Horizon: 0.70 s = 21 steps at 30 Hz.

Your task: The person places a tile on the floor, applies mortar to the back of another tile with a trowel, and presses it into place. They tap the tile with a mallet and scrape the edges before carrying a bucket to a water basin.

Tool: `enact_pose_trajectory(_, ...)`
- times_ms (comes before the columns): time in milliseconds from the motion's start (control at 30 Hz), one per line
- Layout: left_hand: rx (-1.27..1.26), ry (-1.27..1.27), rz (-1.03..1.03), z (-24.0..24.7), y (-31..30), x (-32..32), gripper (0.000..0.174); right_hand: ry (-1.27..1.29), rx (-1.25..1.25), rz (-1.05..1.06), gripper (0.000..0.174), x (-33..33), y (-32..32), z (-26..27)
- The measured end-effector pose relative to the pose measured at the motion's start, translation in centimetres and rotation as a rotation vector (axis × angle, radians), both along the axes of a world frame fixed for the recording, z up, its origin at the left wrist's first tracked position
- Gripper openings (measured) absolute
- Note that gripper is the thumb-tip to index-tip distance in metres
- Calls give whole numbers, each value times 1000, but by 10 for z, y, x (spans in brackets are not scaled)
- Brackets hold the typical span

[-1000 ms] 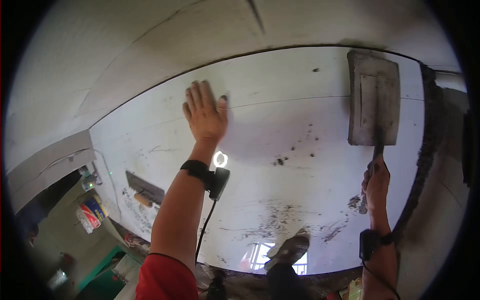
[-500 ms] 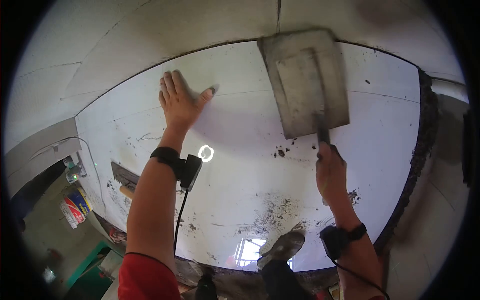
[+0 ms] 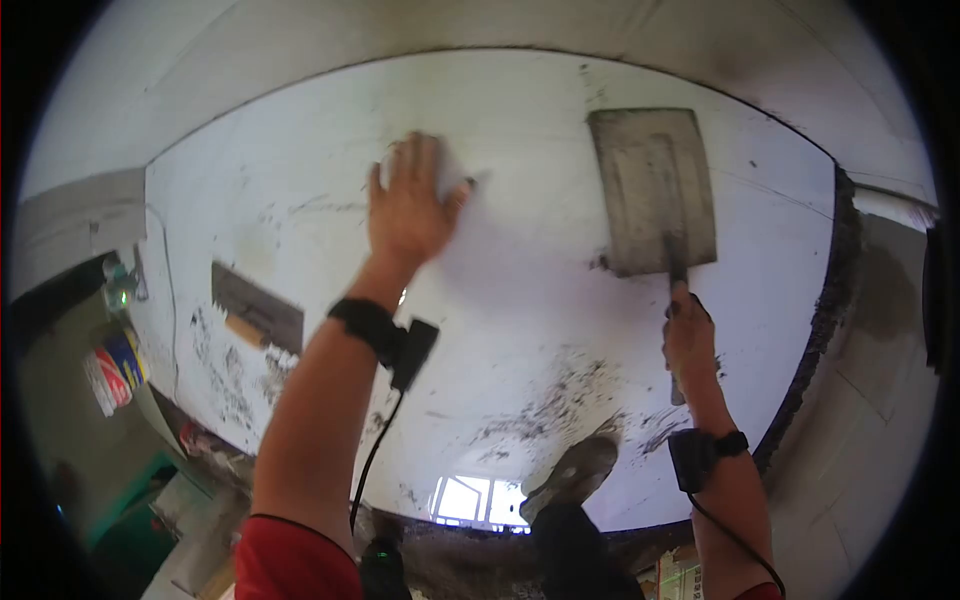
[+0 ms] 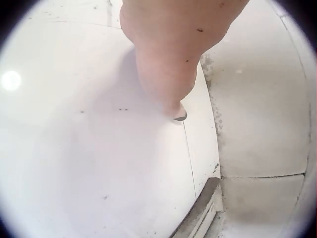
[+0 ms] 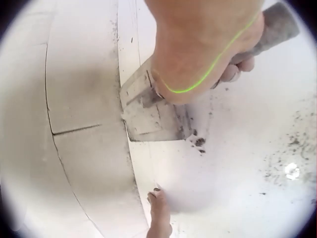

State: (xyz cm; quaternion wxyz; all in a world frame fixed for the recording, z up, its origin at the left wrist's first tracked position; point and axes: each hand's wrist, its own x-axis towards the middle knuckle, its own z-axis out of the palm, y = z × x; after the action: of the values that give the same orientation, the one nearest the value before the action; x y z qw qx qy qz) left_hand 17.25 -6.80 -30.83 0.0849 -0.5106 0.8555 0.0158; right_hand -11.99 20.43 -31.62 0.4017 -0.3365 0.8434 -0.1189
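A large glossy white tile (image 3: 500, 330) lies in front of me. With fingers spread, my left hand (image 3: 408, 205) rests on it left of centre; in the left wrist view that hand (image 4: 166, 64) hides most of its own fingers. My right hand (image 3: 690, 340) grips the handle of a broad, grey, flat rectangular paddle (image 3: 650, 190). Its wide blade lies over the right part of the tile, close above dark crumbs. Seen from the right wrist, the paddle (image 5: 158, 124) overlaps the tile's long edge, and a green line of light crosses the right hand (image 5: 208, 54).
A notched trowel (image 3: 258, 305) with a wooden handle lies on the tile's left part. A shoe (image 3: 575, 475) stands on the near edge, beside dark mortar smears (image 3: 550, 400). Rough mortar (image 3: 835, 270) borders the right edge. A printed bag (image 3: 118, 372) is at far left.
The paddle swung left from the tile's right end and now lies over the middle right. My left hand stays spread on the tile, shifted slightly. The head view has moved a little.
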Motion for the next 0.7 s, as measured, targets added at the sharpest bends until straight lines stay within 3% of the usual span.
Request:
enact_pose_trajectory(67,61,206,-69,19,60,37,68,6,-10,35,17,21,22,4)
enact_pose_trajectory(167,285,243,58,39,162,112,68,69,-14,264,17,51,64,20)
enact_pose_trajectory(233,360,268,181,55,222,170,63,459,-280,842,15,58,86,10)
enact_pose_trajectory(300,418,351,309,79,274,233,59,332,145,958,24,63,74,32)
enact_pose_trajectory(333,430,388,359,89,296,264,57,351,125,978,24,72,62,47)
enact_pose_trajectory(400,443,506,463,104,338,340,54,227,390,933,34,96,38,75)
enact_pose_trajectory(467,378,470,607,121,380,420,44,256,351,1007,36,126,28,81)
enact_pose_trajectory(500,475,406,750,142,395,457,43,273,334,1047,39,134,27,82)
enact_pose_trajectory(533,573,342,891,164,414,496,41,375,315,1253,44,127,36,64)
enact_pose_trajectory(567,442,417,943,182,431,531,38,484,307,1230,47,178,10,97)
enact_pose_trajectory(600,644,301,1328,208,451,562,38,598,306,1207,50,235,-17,122)
enact_pose_trajectory(633,393,314,1140,222,495,602,37,520,149,1073,47,283,-42,132)
enact_pose_trajectory(667,251,302,1148,220,560,651,37,459,-224,967,49,291,-50,92)
enact_pose_trajectory(700,282,340,1233,243,597,674,37,212,-429,892,47,342,-85,100)
